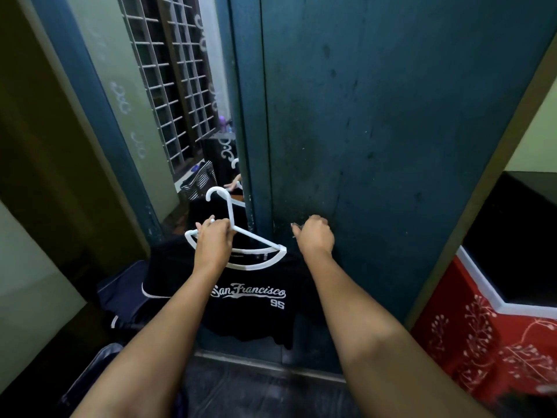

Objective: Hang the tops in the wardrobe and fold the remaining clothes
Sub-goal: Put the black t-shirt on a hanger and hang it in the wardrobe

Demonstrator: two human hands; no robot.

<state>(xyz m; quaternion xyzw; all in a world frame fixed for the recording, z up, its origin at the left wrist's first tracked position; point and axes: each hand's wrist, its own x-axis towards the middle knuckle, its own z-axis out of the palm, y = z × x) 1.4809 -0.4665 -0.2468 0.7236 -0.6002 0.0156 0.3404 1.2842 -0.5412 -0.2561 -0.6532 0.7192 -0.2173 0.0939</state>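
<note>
A black T-shirt (250,315) with white "San Francisco 95" lettering hangs on a white plastic hanger (256,241). My left hand (215,241) grips the hanger at its left shoulder, with the hook pointing up. The dark teal wardrobe door (376,131) stands directly ahead. My right hand (315,236) is curled against that door near its left edge; whatever it holds there is hidden by the fingers. A mirror panel (168,95) on the wardrobe's left door reflects a window grille, a striped garment and my hand with the hanger.
Dark navy clothes (126,300) are heaped low on the left beside the wardrobe. A red patterned surface with white trim (482,336) and a black block above it stand at the right. An olive wall closes in on the left. Dark floor lies below.
</note>
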